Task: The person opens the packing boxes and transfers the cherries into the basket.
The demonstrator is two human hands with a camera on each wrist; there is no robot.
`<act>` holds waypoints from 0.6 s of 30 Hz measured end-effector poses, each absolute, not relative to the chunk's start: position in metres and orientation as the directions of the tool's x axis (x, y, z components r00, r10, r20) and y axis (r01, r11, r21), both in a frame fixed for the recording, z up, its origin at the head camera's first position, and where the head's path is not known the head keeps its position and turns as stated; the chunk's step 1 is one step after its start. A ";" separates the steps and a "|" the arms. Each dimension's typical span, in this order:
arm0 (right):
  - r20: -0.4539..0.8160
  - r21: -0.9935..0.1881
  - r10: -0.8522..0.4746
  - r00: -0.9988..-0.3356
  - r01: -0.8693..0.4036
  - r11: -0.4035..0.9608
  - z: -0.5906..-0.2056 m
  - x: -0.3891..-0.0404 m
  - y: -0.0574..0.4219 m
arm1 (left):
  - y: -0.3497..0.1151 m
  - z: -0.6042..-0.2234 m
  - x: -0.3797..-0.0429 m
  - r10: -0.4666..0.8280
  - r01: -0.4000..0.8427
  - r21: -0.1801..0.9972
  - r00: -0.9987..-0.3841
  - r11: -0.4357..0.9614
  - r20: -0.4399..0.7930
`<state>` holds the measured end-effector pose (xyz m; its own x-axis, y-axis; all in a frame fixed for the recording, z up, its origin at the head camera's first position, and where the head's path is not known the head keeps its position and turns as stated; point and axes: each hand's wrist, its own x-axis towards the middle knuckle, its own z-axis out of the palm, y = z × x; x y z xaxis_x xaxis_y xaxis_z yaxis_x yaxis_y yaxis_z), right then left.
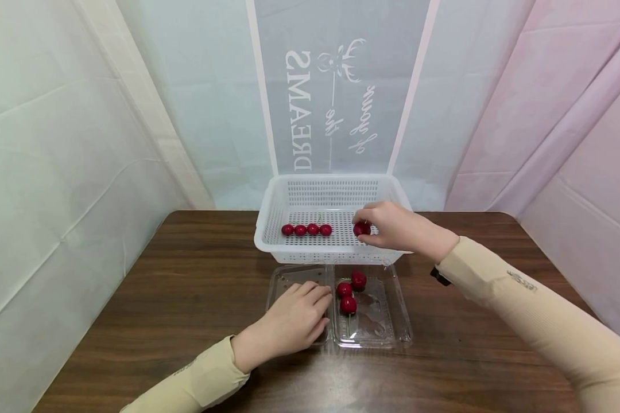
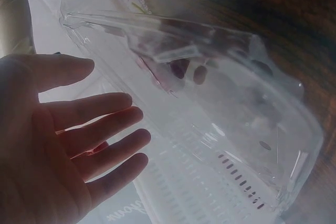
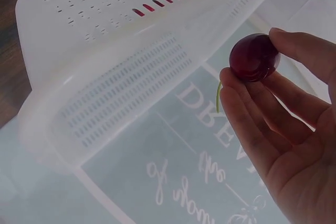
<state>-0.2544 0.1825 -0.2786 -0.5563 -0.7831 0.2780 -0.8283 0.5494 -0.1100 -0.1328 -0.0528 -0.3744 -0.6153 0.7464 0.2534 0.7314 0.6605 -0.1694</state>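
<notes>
Between thumb and fingertips, my right hand (image 1: 395, 225) pinches a dark red cherry (image 3: 254, 57) with a green stem, over the right side of the white basket (image 1: 289, 254). To its left, several cherries (image 1: 313, 229) sit in a row inside that basket. My left hand (image 1: 289, 322) is over the lid half of an unfolded clear plastic clamshell box (image 1: 372, 338); its fingers look relaxed and hold nothing in the left wrist view. Whether they touch the lid I cannot tell. Three cherries (image 1: 348, 304) lie in the box's right half.
Both containers stand on a dark wooden table (image 1: 186, 275), the basket just behind the clamshell. A grey cloth panel (image 1: 341, 86) with white lettering hangs behind the basket. Pale sheets (image 1: 57, 172) enclose the sides.
</notes>
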 end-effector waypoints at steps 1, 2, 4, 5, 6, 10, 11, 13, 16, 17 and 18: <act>0.274 -0.111 -0.782 -0.560 -0.826 0.552 -0.279 -0.256 0.182 | -0.053 -0.374 -0.133 0.746 0.731 -0.169 -0.616 0.661 0.252; 0.270 -0.112 -0.782 -0.562 -0.825 0.554 -0.279 -0.258 0.181 | -0.053 -0.374 -0.133 0.746 0.731 -0.168 -0.617 0.661 0.251; 0.263 -0.110 -0.781 -0.566 -0.822 0.559 -0.280 -0.260 0.180 | -0.053 -0.375 -0.133 0.745 0.731 -0.165 -0.619 0.662 0.249; 0.259 -0.109 -0.782 -0.568 -0.821 0.560 -0.280 -0.262 0.180 | -0.053 -0.375 -0.134 0.745 0.731 -0.164 -0.619 0.662 0.249; 0.255 -0.107 -0.781 -0.570 -0.819 0.563 -0.280 -0.263 0.179 | -0.053 -0.375 -0.134 0.744 0.731 -0.163 -0.619 0.663 0.249; 0.237 -0.101 -0.781 -0.577 -0.814 0.571 -0.280 -0.267 0.177 | -0.053 -0.376 -0.134 0.744 0.732 -0.160 -0.617 0.662 0.255; 0.232 -0.102 -0.781 -0.580 -0.813 0.573 -0.280 -0.268 0.176 | -0.053 -0.376 -0.134 0.744 0.732 -0.161 -0.617 0.662 0.256; 0.225 -0.104 -0.782 -0.581 -0.812 0.574 -0.279 -0.270 0.175 | -0.053 -0.376 -0.134 0.745 0.734 -0.160 -0.614 0.661 0.261; 0.213 -0.111 -0.784 -0.583 -0.812 0.573 -0.278 -0.274 0.174 | -0.052 -0.376 -0.134 0.746 0.735 -0.160 -0.610 0.659 0.268; 0.205 -0.115 -0.784 -0.586 -0.810 0.575 -0.278 -0.276 0.173 | -0.053 -0.377 -0.135 0.746 0.735 -0.161 -0.609 0.659 0.270; 0.198 -0.119 -0.784 -0.588 -0.809 0.576 -0.278 -0.278 0.172 | -0.053 -0.377 -0.135 0.746 0.735 -0.161 -0.608 0.658 0.272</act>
<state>-0.2776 0.1723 -0.2783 -0.5877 -0.7845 0.1979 -0.8088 0.5760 -0.1189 -0.1346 -0.0527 -0.3766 -0.6083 0.7457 0.2720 0.7351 0.6585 -0.1612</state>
